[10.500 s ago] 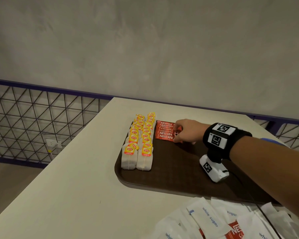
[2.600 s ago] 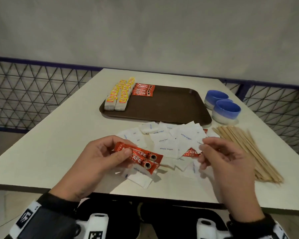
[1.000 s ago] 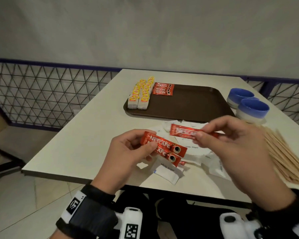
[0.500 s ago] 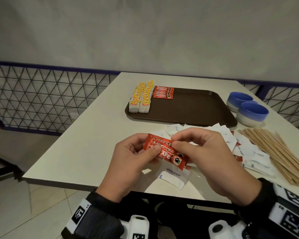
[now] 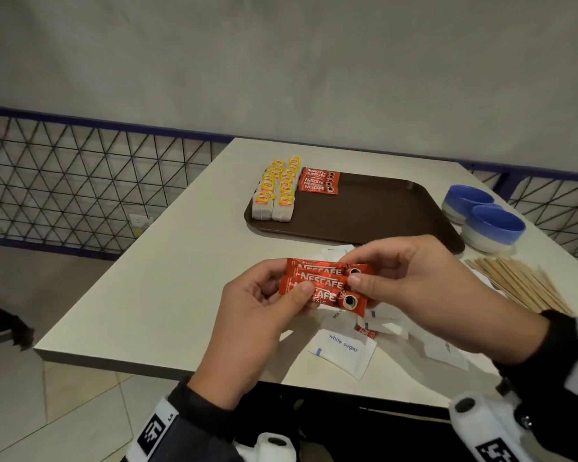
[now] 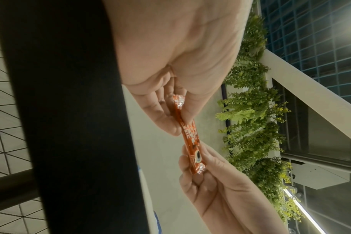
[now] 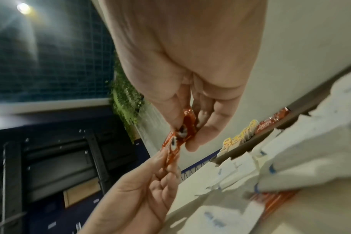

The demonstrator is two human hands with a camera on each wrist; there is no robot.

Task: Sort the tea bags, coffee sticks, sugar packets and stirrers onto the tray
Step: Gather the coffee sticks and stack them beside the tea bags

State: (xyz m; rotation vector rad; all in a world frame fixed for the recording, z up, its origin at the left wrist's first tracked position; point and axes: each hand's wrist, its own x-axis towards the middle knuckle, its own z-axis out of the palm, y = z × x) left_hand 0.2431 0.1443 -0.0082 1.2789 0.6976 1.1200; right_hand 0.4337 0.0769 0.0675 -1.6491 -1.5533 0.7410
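Observation:
Three red coffee sticks (image 5: 324,284) are fanned above the table's near edge. My left hand (image 5: 264,308) pinches their left ends, thumb on top. My right hand (image 5: 391,278) pinches their right ends (image 7: 185,126); the sticks (image 6: 190,139) run between both hands. The brown tray (image 5: 374,211) lies farther back, with yellow-tagged tea bags (image 5: 276,190) in two rows at its left end and a few coffee sticks (image 5: 318,181) beside them. White sugar packets (image 5: 344,351) lie scattered under my hands, one more coffee stick (image 5: 364,330) among them. Wooden stirrers (image 5: 521,285) lie in a heap on the right.
Two blue and white bowls (image 5: 481,218) stand right of the tray. A wire mesh fence (image 5: 80,181) runs behind and left of the table. The table edge (image 5: 147,361) is just below my hands, with tiled floor beyond it.
My right hand brought a third coffee stick to the two in my left hand, and both hands now hold the bundle, squared up and lifted slightly.

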